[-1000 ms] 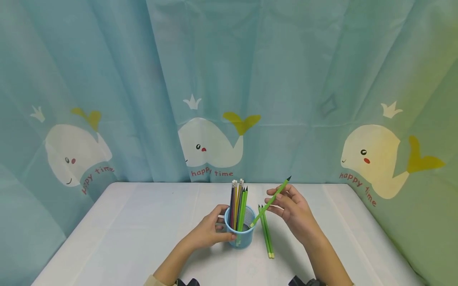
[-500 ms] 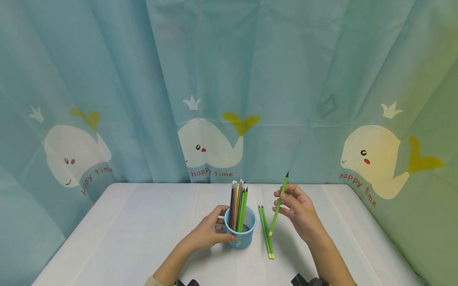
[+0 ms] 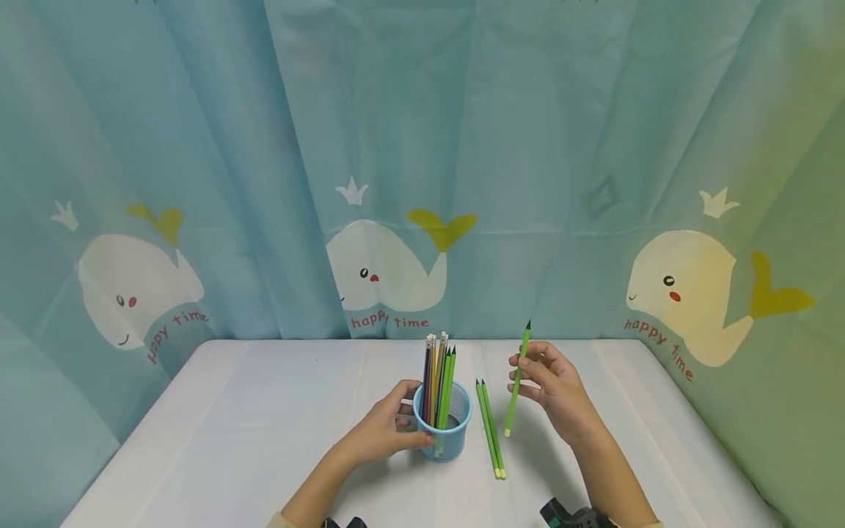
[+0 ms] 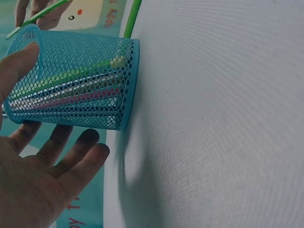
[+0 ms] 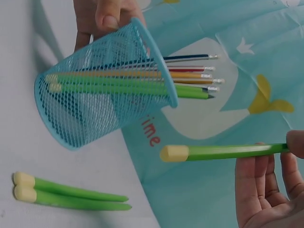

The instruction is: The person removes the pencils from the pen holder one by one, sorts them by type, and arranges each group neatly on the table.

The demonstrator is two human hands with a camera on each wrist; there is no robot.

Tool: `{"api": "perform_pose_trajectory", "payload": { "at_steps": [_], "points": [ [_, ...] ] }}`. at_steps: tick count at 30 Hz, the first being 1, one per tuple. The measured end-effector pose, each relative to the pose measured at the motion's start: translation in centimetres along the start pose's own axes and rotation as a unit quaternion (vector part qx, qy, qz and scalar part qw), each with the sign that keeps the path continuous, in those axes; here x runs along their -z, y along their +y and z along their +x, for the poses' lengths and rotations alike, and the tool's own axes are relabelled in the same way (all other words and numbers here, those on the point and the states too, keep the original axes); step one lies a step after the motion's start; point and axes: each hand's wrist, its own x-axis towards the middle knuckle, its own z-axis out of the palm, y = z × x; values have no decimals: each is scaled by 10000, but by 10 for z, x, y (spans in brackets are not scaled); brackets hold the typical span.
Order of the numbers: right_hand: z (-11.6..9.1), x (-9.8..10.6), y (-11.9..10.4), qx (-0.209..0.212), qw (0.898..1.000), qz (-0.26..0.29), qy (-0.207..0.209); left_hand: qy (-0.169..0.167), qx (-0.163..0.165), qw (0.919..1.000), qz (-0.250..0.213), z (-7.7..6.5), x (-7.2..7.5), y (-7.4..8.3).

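1. Green pencil [image 3: 518, 380], right of lower centre: pinched, tip up, by the right hand [image 3: 557, 389].
2. Two lying pencils [image 3: 494, 433]: lower centre, on the table [image 3: 264, 440].
3. Left hand [image 3: 386, 427]: grips the blue mesh cup [image 3: 452, 444], lower centre, holding assorted pencils [image 3: 433, 381].

A blue-green curtain [image 3: 521, 110] hangs in soft folds across the background, turning greener at far right. Three white whales [image 3: 693, 293] are printed on it in a row; the left one tilts nose-down, the middle one is cut off at its left. Each has a yellow tail [image 3: 443, 230], a red cheek spot [image 3: 675, 297] and a small white crown [image 3: 352, 194] above. Red lettering [image 3: 380, 321] under each reads "happy time". A faint diamond outline [image 3: 590, 198] shows right of centre. In front lies a white tabletop [image 3: 264, 425].
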Motion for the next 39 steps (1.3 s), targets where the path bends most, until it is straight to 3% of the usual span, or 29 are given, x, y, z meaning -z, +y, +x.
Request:
{"api": "perform_pose_trajectory", "payload": {
  "at_steps": [7,16,24,39],
  "points": [
    [3,3,8,-360,9979,-491,220,-11,13,10000,48,0,1,0],
    [4,7,22,-279,9946,-991,104,-27,20,10000,33,-2,0,0],
    [6,6,32,-516,9780,-2022,65,10,-13,10000,81,0,1,-1],
    [6,5,48,-993,9572,-2718,38,6,-46,9999,122,0,0,-2]
  ]
}}
